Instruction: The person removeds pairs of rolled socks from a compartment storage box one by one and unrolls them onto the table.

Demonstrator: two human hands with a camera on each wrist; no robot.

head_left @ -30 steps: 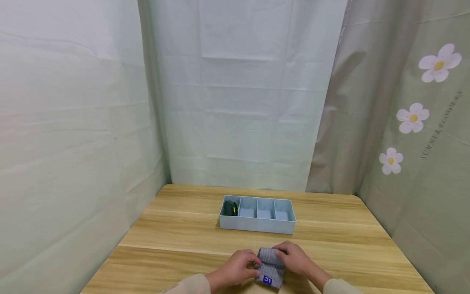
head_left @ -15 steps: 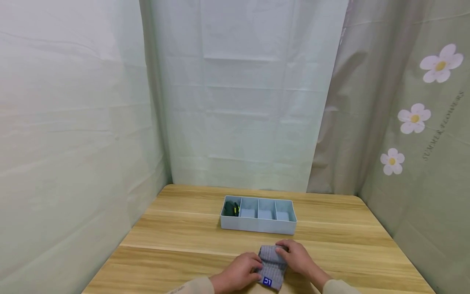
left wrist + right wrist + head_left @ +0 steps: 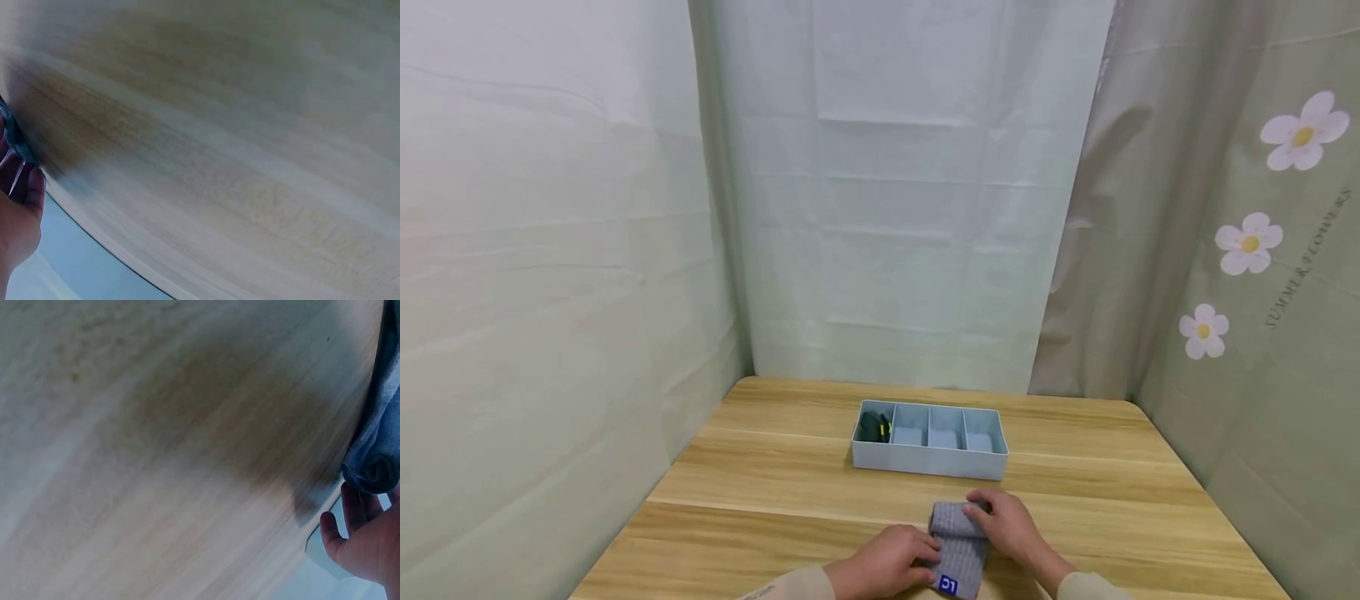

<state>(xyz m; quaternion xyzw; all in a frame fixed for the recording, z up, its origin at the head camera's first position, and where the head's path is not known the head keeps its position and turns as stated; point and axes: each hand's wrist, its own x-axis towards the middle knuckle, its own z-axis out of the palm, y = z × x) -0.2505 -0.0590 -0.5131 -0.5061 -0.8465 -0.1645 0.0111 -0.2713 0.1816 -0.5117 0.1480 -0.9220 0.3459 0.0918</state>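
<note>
Left hand [image 3: 891, 562] slid nearer | grey ribbed sock [image 3: 957, 546], rolled, blue tag

Grey ribbed sock bundle [image 3: 957, 546] with blue logo tag is lying rolled near table's front edge, far end folded into a thick roll, tag end pointing toward the person, sitting between both hands, tray just beyond

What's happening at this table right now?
A person has both hands on a grey sock at the near edge of the wooden table. The left hand and right hand grip it from either side. Behind it stands a light blue divided tray, with a dark item in its leftmost compartment.
</note>
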